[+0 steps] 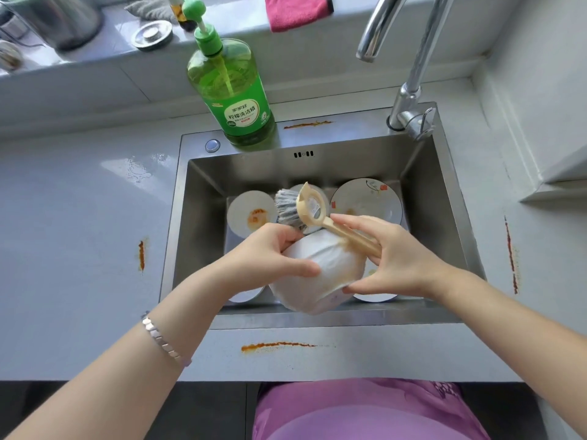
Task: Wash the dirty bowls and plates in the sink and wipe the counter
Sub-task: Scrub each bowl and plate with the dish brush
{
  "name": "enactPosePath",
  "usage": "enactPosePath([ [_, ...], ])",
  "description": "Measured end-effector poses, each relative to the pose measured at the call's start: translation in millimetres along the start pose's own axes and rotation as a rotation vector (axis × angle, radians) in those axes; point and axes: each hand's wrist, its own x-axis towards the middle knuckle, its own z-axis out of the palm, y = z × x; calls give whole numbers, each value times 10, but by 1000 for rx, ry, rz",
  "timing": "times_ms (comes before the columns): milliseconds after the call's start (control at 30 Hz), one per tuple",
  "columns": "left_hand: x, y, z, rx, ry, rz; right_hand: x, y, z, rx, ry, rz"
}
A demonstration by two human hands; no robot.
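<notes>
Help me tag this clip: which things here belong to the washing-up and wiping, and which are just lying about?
Job: white bowl in left hand, dish brush in right hand, stained plate, patterned plate, sink, faucet, green detergent bottle, smeared counter.
Lying about: metal pot, drain stopper, grey cloth.

In the upper middle of the frame, the green bottle (pixel 230 90) has a label reading 家家宜 and, below it, 柠檬洗洁精. The sticker on the brush (pixel 313 208) is too blurred to read.
</notes>
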Motion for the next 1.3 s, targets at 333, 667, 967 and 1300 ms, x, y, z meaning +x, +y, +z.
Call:
enactPosePath([
  [333,-51,-241,73,-250,338,3,-156,-46,-147,114,273,270],
  [667,-141,-278,12,-218,291,99,-172,10,16,266,191,314],
  [967,-206,-346,-70,-335,273,149,-123,-70,33,218,175,305],
  [1300,-235,-331,-194,-370,278,220,-176,-145,18,281,136,295],
])
